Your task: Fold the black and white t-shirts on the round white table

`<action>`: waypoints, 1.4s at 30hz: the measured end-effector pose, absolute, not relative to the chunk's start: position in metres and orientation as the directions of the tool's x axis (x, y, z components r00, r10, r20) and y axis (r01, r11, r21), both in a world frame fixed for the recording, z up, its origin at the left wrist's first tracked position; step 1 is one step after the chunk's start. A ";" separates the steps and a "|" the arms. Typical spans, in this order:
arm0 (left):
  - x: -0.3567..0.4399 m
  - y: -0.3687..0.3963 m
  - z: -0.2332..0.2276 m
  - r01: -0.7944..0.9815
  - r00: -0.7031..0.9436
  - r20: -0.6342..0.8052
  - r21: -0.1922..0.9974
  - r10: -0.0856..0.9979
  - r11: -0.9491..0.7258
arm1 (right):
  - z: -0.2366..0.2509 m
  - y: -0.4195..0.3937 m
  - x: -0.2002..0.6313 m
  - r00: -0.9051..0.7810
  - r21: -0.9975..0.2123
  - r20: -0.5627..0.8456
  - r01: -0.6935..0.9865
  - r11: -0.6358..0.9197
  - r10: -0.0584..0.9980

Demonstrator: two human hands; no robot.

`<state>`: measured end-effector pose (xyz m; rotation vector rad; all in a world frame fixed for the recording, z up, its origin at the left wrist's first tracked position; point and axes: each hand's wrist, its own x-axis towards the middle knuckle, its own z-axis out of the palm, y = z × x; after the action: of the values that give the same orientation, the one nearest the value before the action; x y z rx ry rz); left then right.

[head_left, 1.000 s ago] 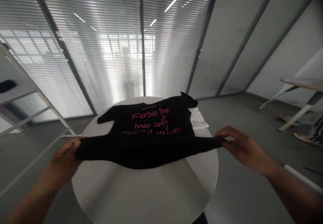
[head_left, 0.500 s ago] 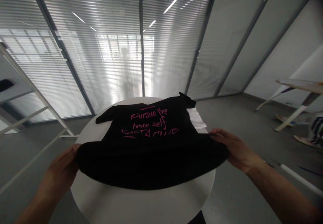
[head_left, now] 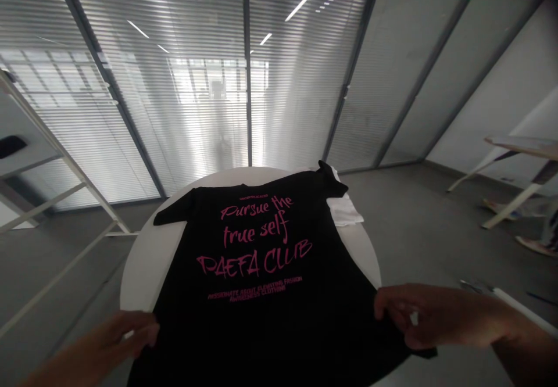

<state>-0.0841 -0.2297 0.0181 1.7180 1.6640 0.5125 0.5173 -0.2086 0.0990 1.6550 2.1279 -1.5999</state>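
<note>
A black T-shirt (head_left: 261, 334) with pink lettering lies spread over a round white table (head_left: 138, 271), printed side up and neck end away from me. Its lower part comes over the near side of the table toward me. At the shirt's left edge, my left hand (head_left: 124, 337) pinches the cloth between thumb and fingers. On the opposite edge my right hand (head_left: 436, 317) also grips the fabric, and a corner of the hem sticks out below it. The right sleeve is bunched up, while the left one lies flat. White cloth (head_left: 346, 211) shows beneath the right sleeve.
Behind the table stands a glass partition with blinds (head_left: 209, 114). A pale metal frame (head_left: 81, 175) rises at the left. Off to the right are a wooden-topped table (head_left: 523, 146) with white legs and a white bar (head_left: 523, 311) near the floor. Part of a person's foot (head_left: 538, 246) shows at the right edge.
Both hands have drawn the lower part of the shirt down and toward me. The bulging fold has flattened, and the full lettering now shows.
</note>
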 end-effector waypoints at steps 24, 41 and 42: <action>0.023 -0.088 -0.049 0.957 0.249 0.098 0.129 0.963 -0.261 | -0.033 -0.130 0.400 -0.521 -0.204 0.032 0.832 0.516 0.853; 0.033 -0.067 -0.016 0.964 0.182 0.116 0.175 0.976 -0.201 | 0.047 -0.096 0.375 -0.474 -0.319 -0.067 0.844 0.432 0.878; 0.037 -0.061 -0.011 0.968 0.163 0.117 0.171 0.980 -0.182 | 0.049 -0.085 0.362 -0.471 -0.320 -0.023 0.839 0.440 0.882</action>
<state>0.0372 -0.0614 -0.0113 2.3530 1.9724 0.3097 0.3621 -0.0849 0.0490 1.6777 2.7876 -0.4776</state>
